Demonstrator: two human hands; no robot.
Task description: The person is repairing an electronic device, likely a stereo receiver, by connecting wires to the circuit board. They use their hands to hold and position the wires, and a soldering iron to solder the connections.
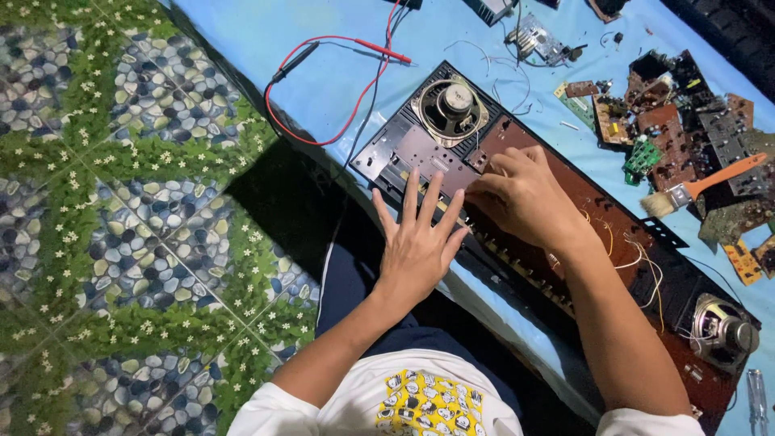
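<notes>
Head view, looking down at a long black audio chassis [694, 295] lying opened and slantwise on a blue mat [266, 32], with a pebble-and-flower patterned floor [121, 202] to the left. I see the left hand [420, 242] laid palm down with its fingers splayed wide. It grips nothing and bears on the near edge of the chassis, beside a grey-mauve module [432, 153]. The right hand [521, 194] is curled, its fingertips gathered on the brown circuit board [613, 222] where that board meets the module. Its own knuckles hide whether anything small is pinched between them, so I cannot tell. A round speaker [450, 109] sits at the far end of the chassis and a second speaker [721, 331] at the near right end, with pale loose wires [638, 258] trailing over the board between them. I judge the step in hand to be fingertip work at the board's edge, the left hand steadying the chassis. In my judgement, any move from here calls for a light, precise pinch kept clear of the loose wires, with the chassis held still. Well apart on the mat lie the red test lead [339, 121] looping to a red probe [383, 50], a black probe [295, 63], an orange-handled paintbrush [702, 187], a heap of loose circuit boards [678, 121] and a clear-handled screwdriver [757, 400].
</notes>
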